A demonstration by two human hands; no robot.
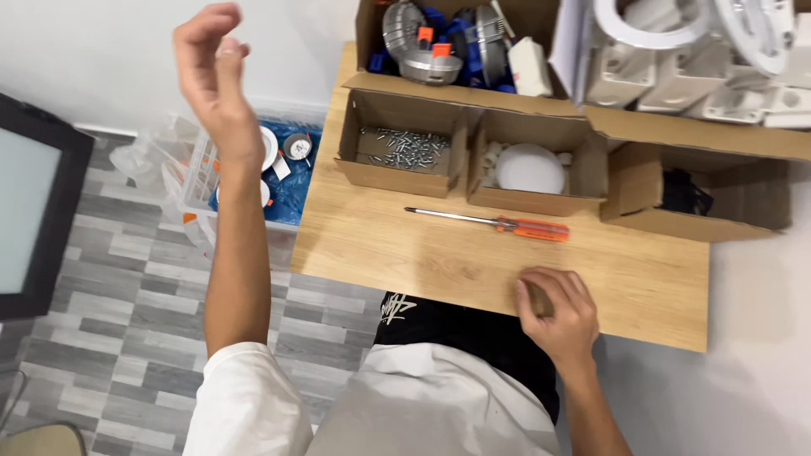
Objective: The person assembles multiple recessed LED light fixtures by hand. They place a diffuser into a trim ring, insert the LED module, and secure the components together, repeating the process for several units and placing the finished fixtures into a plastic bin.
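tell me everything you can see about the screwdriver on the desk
The screwdriver has a translucent orange handle, plastic by its look, and a long thin bright metal shaft. It lies flat on the light wooden desk, tip toward the left, handle to the right, just in front of the open cardboard boxes. Nothing touches it; the right hand rests on the desk below it, apart, and the left hand is raised off to the left.

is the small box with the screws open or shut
Open: the screw box has its flaps folded out, and loose silver screws show on its bottom.
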